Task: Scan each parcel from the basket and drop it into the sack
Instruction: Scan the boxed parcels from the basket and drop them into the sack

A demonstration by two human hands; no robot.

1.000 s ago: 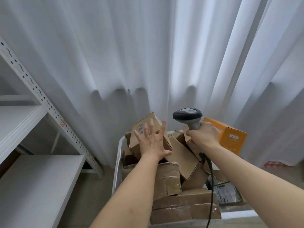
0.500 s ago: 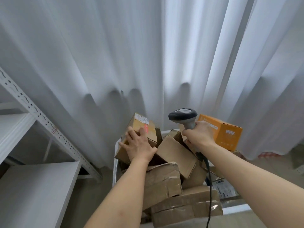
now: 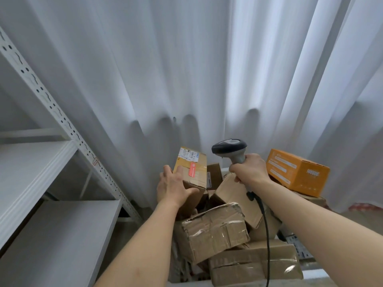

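Left hand (image 3: 173,186): grips small brown cardboard parcel (image 3: 191,167), white label up.
Right hand (image 3: 249,169): clasps grey handheld barcode scanner (image 3: 230,149).

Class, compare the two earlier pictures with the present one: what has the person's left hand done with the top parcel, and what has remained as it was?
The left hand, earlier open above the pile, came down, gripped the brown labelled parcel and tipped it upright, so its white label and red sticker now face the scanner. The right hand still holds the scanner by its handle. The orange box and taped cartons stayed put.
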